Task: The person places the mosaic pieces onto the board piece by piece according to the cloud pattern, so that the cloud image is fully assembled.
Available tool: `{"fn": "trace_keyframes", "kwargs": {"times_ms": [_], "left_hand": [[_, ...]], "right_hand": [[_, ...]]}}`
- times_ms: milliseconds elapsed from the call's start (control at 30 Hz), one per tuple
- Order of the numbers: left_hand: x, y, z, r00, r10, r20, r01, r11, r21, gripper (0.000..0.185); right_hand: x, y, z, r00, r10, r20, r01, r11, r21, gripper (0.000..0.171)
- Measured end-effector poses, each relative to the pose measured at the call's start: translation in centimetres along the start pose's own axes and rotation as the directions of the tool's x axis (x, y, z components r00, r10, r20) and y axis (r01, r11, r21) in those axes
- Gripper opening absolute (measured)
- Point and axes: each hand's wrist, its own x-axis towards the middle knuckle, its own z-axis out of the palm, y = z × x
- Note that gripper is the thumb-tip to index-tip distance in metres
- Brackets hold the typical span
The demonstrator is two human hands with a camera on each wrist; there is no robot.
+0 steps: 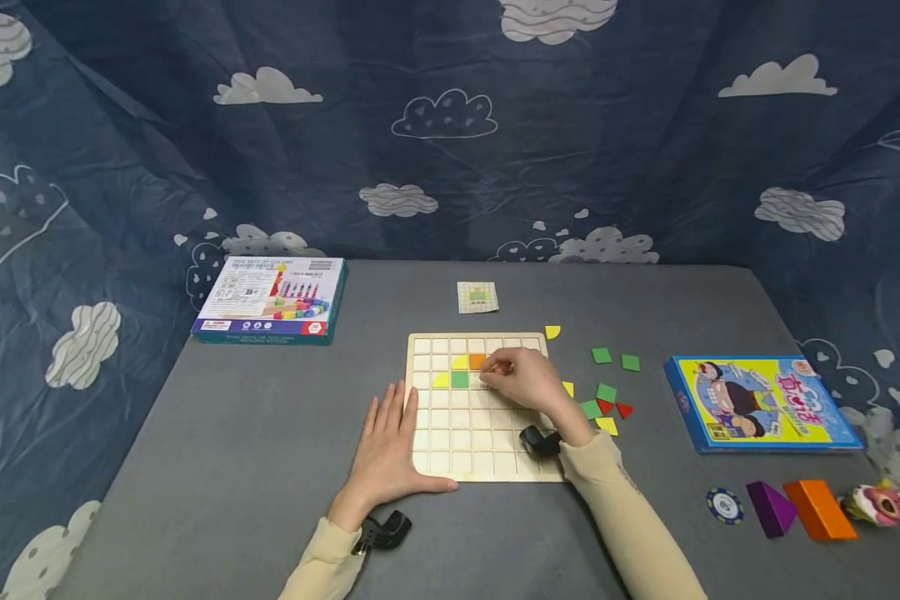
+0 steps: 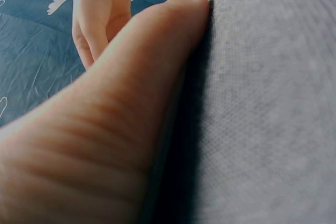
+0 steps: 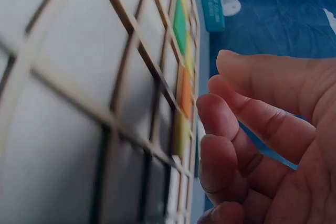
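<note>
Holding four tiles, the grid board (image 1: pixel 474 408) lies under your flat, released left hand (image 1: pixel 387 447); your right hand (image 1: pixel 523 379) hovers, fingers curled, grasping nothing.

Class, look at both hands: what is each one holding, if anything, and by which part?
Neither grips anything. The left hand lies flat against the grid board's left edge; the right hand hovers curled above the board beside the orange tile.

you wear pale cream long sleeves on both arms, snug to the wrists. a small black camera mount is strapped at each wrist, left (image 1: pixel 384 531) and right (image 1: pixel 540 440). both hands are bare.
</note>
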Motion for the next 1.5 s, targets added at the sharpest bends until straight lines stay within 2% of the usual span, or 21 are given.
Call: {"fn": "trace_keyframes", "kwargs": {"times_ms": [100,367,700,900,1133,1333,1500], "left_hand": [[-0.1,-0.1,-0.1,1.000,-0.004,-0.007,0.004,1.000,0.002,0.140],[-0.2,0.0,-0.1,1.000,0.007,-0.005,-0.007,1.000,-0.026,0.139],[-0.2,0.1,-0.2,1.000,0.007,0.003,-0.007,0.999,-0.041,0.140],[-0.2,0.1,-0.3,1.000,0.003,0.013,-0.002,0.999,-0.040,0.140],[-0.2,0.1,-0.1,1.000,0.020,-0.022,-0.021,0.999,-0.048,0.139],[-0.2,0.1,-0.1,0.998,0.032,-0.046,-0.034,0.998,-0.045,0.138],[-0.2,0.1,-0.1,0.999,0.027,-0.035,-0.028,0.999,-0.041,0.138]], "right_hand": [[-0.5,0.6,-1.0,1.000,0.007,-0.018,-0.006,0.999,0.034,0.012],[-2.0,3.6,-3.9,0.989,0.064,-0.135,-0.056,0.997,0.059,0.017],[-3.4,7.6,-7.1,0.958,0.159,-0.238,-0.163,0.987,0.000,0.027],[-3.5,9.5,-8.1,0.942,0.274,-0.195,-0.283,0.959,-0.017,0.042],[-3.1,10.2,-8.4,0.888,0.426,-0.175,-0.441,0.896,-0.057,0.048],[-2.7,10.4,-8.5,0.858,0.484,-0.170,-0.504,0.858,-0.097,0.048],[-2.6,10.6,-8.6,0.849,0.505,-0.152,-0.524,0.843,-0.124,0.048]]}}
